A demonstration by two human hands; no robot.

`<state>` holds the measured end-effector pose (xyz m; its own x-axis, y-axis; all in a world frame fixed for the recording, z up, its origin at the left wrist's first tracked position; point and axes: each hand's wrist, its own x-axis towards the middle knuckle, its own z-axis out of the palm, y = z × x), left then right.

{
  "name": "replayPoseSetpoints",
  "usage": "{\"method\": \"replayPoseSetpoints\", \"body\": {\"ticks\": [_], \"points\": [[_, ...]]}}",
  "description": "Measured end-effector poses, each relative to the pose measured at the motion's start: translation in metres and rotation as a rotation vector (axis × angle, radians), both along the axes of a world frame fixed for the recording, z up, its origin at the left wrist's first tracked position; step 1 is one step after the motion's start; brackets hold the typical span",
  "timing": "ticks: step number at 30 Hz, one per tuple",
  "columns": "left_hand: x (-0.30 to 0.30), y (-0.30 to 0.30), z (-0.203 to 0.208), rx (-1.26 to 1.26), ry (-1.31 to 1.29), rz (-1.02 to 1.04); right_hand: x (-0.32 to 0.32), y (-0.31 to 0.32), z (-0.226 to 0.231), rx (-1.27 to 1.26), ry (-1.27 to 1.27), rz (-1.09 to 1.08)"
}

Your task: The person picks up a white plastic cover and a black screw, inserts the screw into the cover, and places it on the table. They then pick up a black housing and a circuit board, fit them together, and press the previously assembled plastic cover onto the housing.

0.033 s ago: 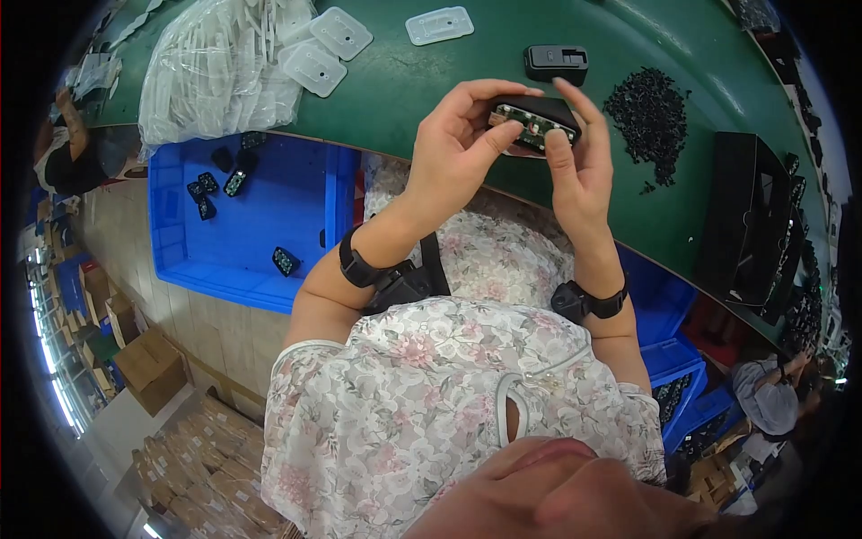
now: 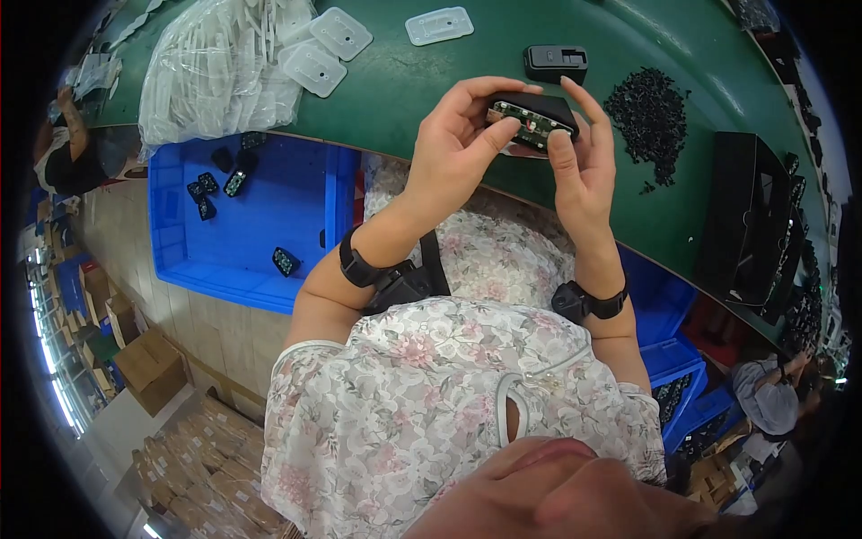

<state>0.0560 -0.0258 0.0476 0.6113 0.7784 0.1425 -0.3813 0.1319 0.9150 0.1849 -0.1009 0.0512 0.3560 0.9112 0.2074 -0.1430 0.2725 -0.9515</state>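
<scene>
Hands hold one small black box with a circuit board inside, up over the green tabletop (image 2: 404,85). Left hand (image 2: 453,144) pinches the small black box (image 2: 532,119) tight; right hand (image 2: 584,166) grips its other side, thumb pressing the board. Nothing looks changed from before. Nearby sit another black case (image 2: 556,61), a pile of tiny black parts (image 2: 654,112), white plastic plates (image 2: 316,54) and a blue bin (image 2: 260,225) below

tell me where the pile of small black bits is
In the head view, the pile of small black bits lies on the green table, just right of the right hand.
</scene>
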Motion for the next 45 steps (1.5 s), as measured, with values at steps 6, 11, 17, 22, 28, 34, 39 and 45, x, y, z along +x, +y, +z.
{"method": "replayPoseSetpoints", "body": {"ticks": [6,11,17,22,28,34,39,45], "points": [[0.003,-0.002,-0.002,-0.047,-0.002,-0.012,0.008,-0.002,0.000,-0.066,-0.444,-0.095],[0.002,-0.001,-0.003,0.031,0.048,-0.007,0.009,-0.002,-0.004,-0.040,-0.600,-0.175],[0.003,-0.002,-0.004,0.020,0.024,0.029,0.006,-0.001,-0.009,0.036,-0.740,-0.264],[0.004,0.000,0.000,-0.010,0.043,-0.005,0.001,0.000,-0.014,0.048,-0.746,-0.355],[0.003,0.000,-0.004,-0.001,0.067,0.015,-0.001,-0.002,-0.012,0.001,-0.759,-0.348],[0.003,0.001,-0.007,0.005,0.041,0.062,0.002,0.005,-0.016,0.148,-0.760,-0.305],[0.000,0.002,-0.006,0.011,0.093,0.054,0.002,0.001,-0.010,0.036,-0.769,-0.263],[-0.006,0.017,0.001,0.405,0.163,0.072,0.017,-0.006,-0.001,-0.058,0.049,0.006]]}}
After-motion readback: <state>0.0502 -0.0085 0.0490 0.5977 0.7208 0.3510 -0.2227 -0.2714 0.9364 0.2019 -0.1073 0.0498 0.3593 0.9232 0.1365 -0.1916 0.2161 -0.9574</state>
